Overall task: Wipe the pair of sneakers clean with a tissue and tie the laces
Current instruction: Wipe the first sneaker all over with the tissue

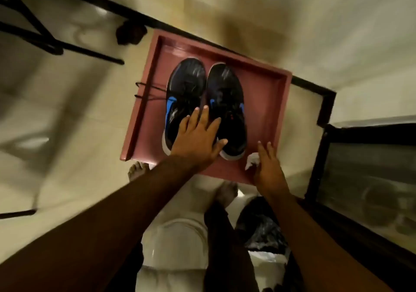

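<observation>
The two black and blue sneakers (206, 109) stand side by side, touching, on a pink tray (267, 102) on the floor. The left hand (198, 138) lies over their heels with fingers (203, 116) spread wide. The right hand (269, 168) rests on the crumpled tissue (252, 160) just beside the right sneaker, fingers straight; loose laces (148, 92) hang over the tray's left rim.

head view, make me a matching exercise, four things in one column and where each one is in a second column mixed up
Things:
1. left hand
2. right hand
3. laces
4. sneakers

Places:
A. trailing over the left rim of the tray
B. side by side inside the pink tray
C. fingers spread over the heels of the pair
D. at the crumpled white tissue in the tray's near right corner

Pairs: 1-C, 2-D, 3-A, 4-B
</observation>
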{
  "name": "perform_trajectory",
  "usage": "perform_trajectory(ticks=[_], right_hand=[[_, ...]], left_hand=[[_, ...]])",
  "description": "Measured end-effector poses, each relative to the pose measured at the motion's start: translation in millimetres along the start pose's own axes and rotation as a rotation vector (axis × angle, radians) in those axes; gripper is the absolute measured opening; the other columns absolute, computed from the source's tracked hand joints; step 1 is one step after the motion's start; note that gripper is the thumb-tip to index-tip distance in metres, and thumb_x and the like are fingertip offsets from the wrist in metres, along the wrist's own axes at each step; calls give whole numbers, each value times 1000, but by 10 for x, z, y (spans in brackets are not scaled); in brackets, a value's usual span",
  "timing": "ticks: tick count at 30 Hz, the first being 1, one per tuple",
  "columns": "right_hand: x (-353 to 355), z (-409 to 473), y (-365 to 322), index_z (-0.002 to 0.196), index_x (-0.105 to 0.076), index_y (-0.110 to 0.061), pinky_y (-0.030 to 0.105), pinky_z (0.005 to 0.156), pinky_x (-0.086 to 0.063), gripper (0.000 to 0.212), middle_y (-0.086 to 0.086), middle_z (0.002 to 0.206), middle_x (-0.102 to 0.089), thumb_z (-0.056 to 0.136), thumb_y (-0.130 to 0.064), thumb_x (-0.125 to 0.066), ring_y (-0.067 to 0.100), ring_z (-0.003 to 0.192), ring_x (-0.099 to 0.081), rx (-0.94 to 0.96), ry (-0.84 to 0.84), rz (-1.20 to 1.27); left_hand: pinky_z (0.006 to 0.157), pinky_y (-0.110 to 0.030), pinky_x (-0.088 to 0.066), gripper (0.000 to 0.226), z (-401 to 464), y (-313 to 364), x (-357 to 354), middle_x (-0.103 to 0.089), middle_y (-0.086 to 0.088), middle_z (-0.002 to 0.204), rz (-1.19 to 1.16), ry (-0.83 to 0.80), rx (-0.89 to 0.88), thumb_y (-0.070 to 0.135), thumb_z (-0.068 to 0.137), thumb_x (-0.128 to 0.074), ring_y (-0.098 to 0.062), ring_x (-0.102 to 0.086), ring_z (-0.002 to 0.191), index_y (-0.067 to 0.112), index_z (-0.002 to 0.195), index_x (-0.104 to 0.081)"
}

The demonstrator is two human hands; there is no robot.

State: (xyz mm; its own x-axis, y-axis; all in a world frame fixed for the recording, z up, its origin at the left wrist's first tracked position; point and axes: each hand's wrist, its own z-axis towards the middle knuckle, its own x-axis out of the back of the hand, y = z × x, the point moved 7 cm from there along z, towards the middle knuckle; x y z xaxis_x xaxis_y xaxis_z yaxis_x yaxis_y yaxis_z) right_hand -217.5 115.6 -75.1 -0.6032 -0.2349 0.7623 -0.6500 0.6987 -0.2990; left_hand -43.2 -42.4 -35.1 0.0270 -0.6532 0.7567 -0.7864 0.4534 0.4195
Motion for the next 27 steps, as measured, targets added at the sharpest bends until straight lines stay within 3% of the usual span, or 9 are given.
perform_trajectory(ticks=[5, 10, 13, 16, 19, 22, 25, 27], right_hand=[[-401, 324, 56, 152, -49, -13, 52, 116, -40, 57, 19, 160, -40, 97, 0, -54, 46, 136, -45, 133, 260, -101], [-412, 276, 101, 125, -70, -8, 47, 107, -49, 33, 12, 133, -63, 94, 1, -63, 34, 121, -59, 118, 523, 53], [-438, 212, 119, 118, -73, -6, 47, 97, -55, 23, 11, 124, -66, 97, -4, -65, 30, 111, -65, 120, 611, 185], [-463, 194, 137, 118, -71, -2, 34, 88, -55, 21, 12, 122, -65, 100, -6, -62, 28, 105, -66, 161, 693, 257], [-416, 302, 118, 118, -70, -3, 16, 85, -46, 23, 9, 118, -65, 96, 1, -63, 22, 100, -64, 161, 723, 286], [-303, 416, 94, 121, -71, -13, 5, 90, -43, 24, -4, 121, -62, 99, -9, -64, 11, 105, -62, 202, 728, 358], [-202, 426, 57, 120, -71, -25, 8, 94, -46, 24, -9, 122, -64, 100, -13, -65, 6, 110, -63, 232, 744, 405], [-147, 391, 25, 117, -73, -24, 12, 93, -50, 21, -6, 123, -67, 99, -13, -66, 5, 112, -65, 270, 785, 426]], left_hand=[[123, -54, -16, 68, 178, -141, -267, -17, -10, 170, 120, 177, -46, 62, 103, -25, -24, -10, 158, 27, 161, -22], [121, -54, -19, 67, 152, -163, -319, -50, -4, 154, 221, 202, -89, 60, 103, -30, -21, -34, 150, 19, 156, -36], [121, -57, -16, 57, 174, -138, -341, -58, -2, 145, 289, 155, -106, 59, 103, -30, -22, -42, 144, 22, 137, -57], [120, -58, -17, 53, 214, -92, -369, -65, -1, 133, 339, 133, -106, 59, 103, -30, -24, -48, 137, 23, 121, -64], [119, -58, -20, 49, 186, -107, -356, -66, 1, 127, 329, 195, -124, 59, 102, -34, -24, -51, 133, 24, 118, -64], [118, -58, -26, 45, 127, -123, -365, -66, 1, 131, 292, 290, -198, 57, 101, -41, -23, -53, 134, 25, 119, -66], [112, -54, -37, 38, 58, -156, -323, -66, 0, 133, 228, 447, -274, 50, 100, -47, -23, -56, 132, 23, 114, -69], [107, -52, -43, 36, 10, -207, -306, -68, -3, 131, 215, 542, -328, 46, 101, -49, -25, -60, 129, 19, 110, -72]])
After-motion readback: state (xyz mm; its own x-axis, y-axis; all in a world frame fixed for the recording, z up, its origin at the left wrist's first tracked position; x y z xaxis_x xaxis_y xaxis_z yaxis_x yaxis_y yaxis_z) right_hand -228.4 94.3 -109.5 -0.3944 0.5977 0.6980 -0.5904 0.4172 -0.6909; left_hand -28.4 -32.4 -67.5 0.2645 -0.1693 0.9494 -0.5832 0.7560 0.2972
